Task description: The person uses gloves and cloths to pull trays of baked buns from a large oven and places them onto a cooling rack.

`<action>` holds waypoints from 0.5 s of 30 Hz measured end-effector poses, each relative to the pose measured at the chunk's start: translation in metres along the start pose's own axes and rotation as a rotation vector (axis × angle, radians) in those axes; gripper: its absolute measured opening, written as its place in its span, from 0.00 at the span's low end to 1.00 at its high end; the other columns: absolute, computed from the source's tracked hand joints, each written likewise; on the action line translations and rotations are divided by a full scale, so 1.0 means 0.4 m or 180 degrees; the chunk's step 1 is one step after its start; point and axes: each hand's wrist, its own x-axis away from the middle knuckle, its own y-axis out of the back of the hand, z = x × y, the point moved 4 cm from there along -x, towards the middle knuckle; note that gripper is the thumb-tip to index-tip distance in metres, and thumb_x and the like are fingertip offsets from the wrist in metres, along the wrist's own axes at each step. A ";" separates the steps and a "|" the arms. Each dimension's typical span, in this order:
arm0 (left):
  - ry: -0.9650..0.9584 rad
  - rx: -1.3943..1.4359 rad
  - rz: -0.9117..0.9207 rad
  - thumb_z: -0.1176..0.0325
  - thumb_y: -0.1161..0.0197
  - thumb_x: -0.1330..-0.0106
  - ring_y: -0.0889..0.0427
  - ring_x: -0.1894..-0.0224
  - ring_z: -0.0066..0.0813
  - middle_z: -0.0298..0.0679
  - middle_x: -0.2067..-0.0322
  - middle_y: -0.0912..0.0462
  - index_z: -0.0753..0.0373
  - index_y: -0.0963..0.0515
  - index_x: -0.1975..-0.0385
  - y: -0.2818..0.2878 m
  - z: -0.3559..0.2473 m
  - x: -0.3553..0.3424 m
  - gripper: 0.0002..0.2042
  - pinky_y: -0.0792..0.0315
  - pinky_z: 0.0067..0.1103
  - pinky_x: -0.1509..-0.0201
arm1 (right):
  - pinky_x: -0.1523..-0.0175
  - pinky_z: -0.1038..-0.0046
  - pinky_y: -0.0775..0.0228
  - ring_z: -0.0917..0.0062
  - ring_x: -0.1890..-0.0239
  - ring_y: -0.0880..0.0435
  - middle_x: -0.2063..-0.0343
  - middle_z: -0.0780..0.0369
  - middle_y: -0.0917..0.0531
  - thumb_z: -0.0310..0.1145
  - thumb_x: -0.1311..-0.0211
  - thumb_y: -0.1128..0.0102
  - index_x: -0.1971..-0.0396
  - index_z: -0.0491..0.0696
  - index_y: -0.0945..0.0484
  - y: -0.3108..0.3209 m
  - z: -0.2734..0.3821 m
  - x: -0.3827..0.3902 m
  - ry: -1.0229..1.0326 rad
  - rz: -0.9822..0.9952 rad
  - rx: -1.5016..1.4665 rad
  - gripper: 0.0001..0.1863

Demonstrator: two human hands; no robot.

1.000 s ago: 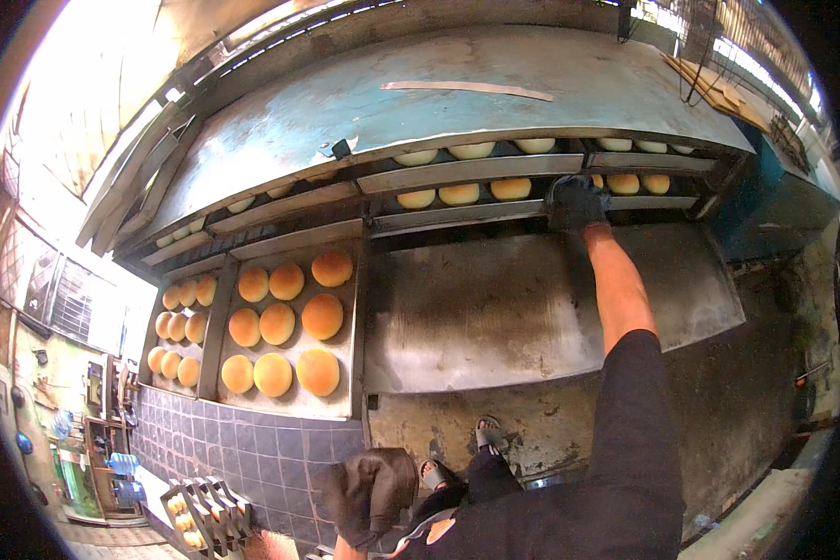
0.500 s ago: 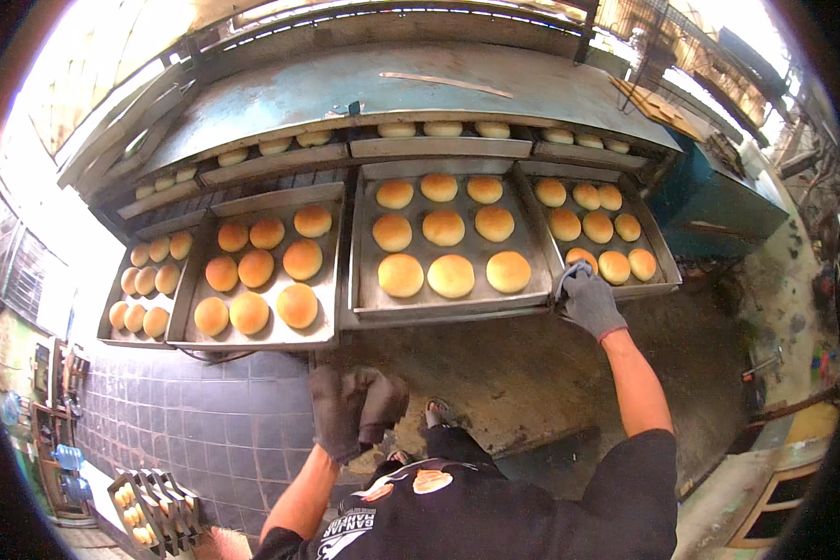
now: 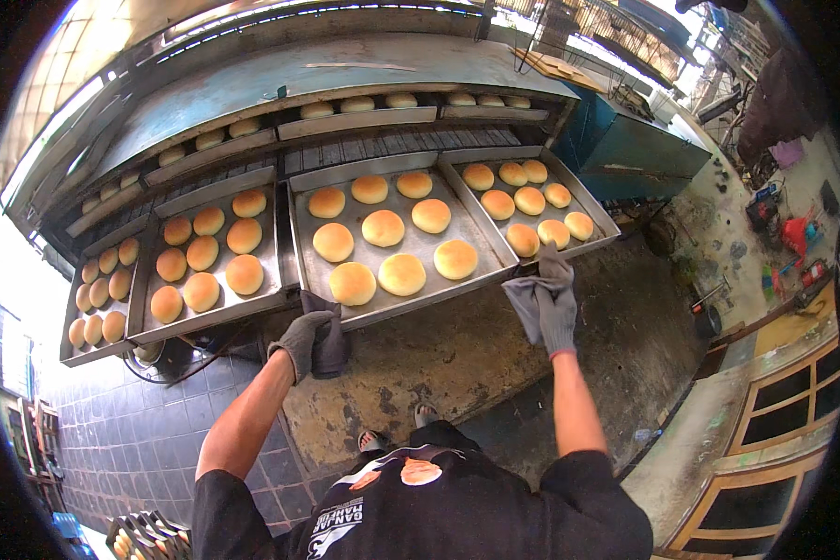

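Head view: centre tray [image 3: 418, 245] of buns [image 3: 383, 228] is set jutting from oven [image 3: 383, 70].
Left hand [image 3: 299, 345]: fingers closed on dark cloth [image 3: 331, 353], at tray's front left corner.
Right hand [image 3: 555, 313]: fingers closed on grey cloth [image 3: 525, 310], near front right corner.
Grip on metal: cannot be told.
Step, judged: tray being handled at front edge.
Next move: level, two-handed support called for.
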 end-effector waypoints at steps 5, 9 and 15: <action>-0.0073 0.0041 -0.0040 0.66 0.41 0.33 0.15 0.74 0.28 0.36 0.73 0.13 0.61 0.17 0.67 -0.067 0.020 0.080 0.08 0.19 0.24 0.68 | 0.41 0.65 0.24 0.67 0.44 0.18 0.46 0.57 0.17 0.35 0.30 0.40 0.47 0.46 0.21 -0.032 -0.240 0.171 -0.1678 0.0420 -0.2187 0.16; -0.0274 -0.0057 0.0024 0.63 0.47 0.35 0.15 0.74 0.43 0.50 0.72 0.15 0.74 0.20 0.66 -0.119 0.044 0.179 0.17 0.17 0.35 0.68 | 0.41 0.66 0.23 0.68 0.45 0.17 0.47 0.57 0.16 0.37 0.26 0.45 0.45 0.45 0.23 -0.080 -0.318 0.015 -0.1572 0.0475 -0.3052 0.17; -0.0845 0.0286 -0.0199 0.56 0.50 0.28 0.13 0.71 0.49 0.56 0.66 0.14 0.78 0.20 0.57 -0.217 0.162 0.333 0.25 0.16 0.39 0.65 | 0.43 0.67 0.21 0.69 0.45 0.16 0.48 0.58 0.15 0.40 0.21 0.53 0.41 0.45 0.25 -0.211 -0.372 -0.280 -0.1783 0.1053 -0.3800 0.18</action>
